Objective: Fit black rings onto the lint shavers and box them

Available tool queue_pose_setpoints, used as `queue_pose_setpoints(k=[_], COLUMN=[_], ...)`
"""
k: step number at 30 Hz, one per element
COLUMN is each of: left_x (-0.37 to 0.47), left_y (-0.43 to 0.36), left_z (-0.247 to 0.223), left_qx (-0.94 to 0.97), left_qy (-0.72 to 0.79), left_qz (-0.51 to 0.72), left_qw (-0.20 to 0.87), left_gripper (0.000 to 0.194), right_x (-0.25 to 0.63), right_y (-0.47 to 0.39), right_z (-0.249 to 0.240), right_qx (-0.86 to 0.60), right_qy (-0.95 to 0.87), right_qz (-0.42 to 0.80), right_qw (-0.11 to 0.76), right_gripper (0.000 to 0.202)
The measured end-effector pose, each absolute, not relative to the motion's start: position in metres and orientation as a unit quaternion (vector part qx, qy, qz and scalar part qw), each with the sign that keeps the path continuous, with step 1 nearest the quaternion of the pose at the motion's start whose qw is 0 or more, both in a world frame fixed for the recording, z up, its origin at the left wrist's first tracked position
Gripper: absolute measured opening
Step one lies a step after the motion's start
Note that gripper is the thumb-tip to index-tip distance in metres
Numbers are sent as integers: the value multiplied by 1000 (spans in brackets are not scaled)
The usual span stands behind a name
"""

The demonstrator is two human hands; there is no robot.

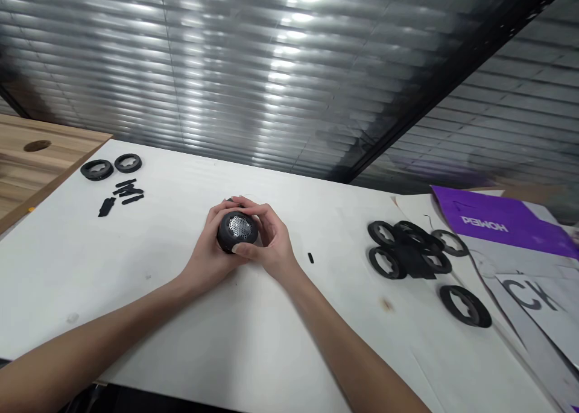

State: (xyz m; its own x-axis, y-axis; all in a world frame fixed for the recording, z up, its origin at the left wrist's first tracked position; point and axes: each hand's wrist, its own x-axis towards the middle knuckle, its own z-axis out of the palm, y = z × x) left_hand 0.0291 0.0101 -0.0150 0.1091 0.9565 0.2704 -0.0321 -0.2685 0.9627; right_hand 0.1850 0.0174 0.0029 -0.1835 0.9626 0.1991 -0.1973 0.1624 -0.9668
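Observation:
Both my hands are closed around a round black device with a perforated silver metal grille (240, 226) facing up, over the middle of the white table. My left hand (209, 244) cups its left side, and its fingertips reach around the far edge. My right hand (271, 244) grips the right side, with the thumb pressed on the near rim beside the grille. The device's underside is hidden by my hands. On the table just right of my right hand lies a small black piece (310, 258).
Two black rings (128, 163) and several thin black strips (129, 190) lie at the far left. To the right are several black rings (388, 262) around a flat black piece (416, 262), plus a separate ring (465, 305). Purple-and-white packaging (502, 223) lies beyond them. Blinds behind glass (235, 69) border the back.

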Motion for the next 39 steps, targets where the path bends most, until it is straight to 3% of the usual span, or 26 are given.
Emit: queue_pose_setpoints(k=[17,26,32,39], left_x=[26,25,23,24], left_y=[13,13,13,12], left_z=[-11,-15,-16,-14], left_qx=[573,591,592,579], left_qy=[405,407,414,406], left_qz=[518,511,514,518], left_qw=[489,473,463,481], left_gripper=[62,66,68,66], right_x=[196,198,202,197], right_y=[25,24,22,22], right_z=[1,0,3,-4], right_qx=[-352,-338,-323,-321], right_qy=[-572,-610,-636,-622], right_qz=[540,533,527,523], right_qw=[507,479,462,486], right_gripper=[55,63,49,50])
